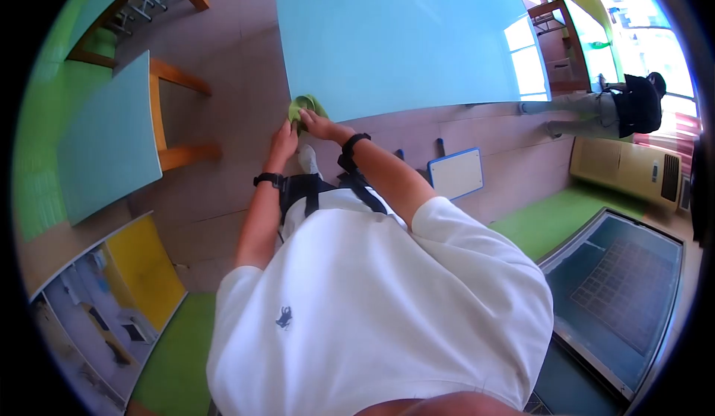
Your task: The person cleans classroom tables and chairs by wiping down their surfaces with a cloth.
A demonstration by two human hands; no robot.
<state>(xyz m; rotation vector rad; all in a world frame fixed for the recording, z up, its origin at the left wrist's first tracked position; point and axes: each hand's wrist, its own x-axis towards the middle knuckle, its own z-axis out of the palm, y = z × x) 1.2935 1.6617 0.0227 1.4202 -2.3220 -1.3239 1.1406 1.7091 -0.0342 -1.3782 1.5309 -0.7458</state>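
Observation:
A green cloth [313, 104] is bunched at the near left corner of the light-blue tabletop [402, 36]. My left hand [284, 139] grips it from below, just off the table corner. My right hand [319, 123] holds the same cloth beside it, with the thumb pressed on top. Both hands are close together, and a dark band is on each wrist. Whether the cloth is wrapped around the table's edge or only rests against it, I cannot tell.
A small white-topped stool [456, 174] with blue trim stands right of me. Another table [112, 140] with wooden legs is on the left. A person in dark top [639, 107] stands at the far right, near a beige cabinet unit [622, 169]. Shelves [97, 304] stand lower left.

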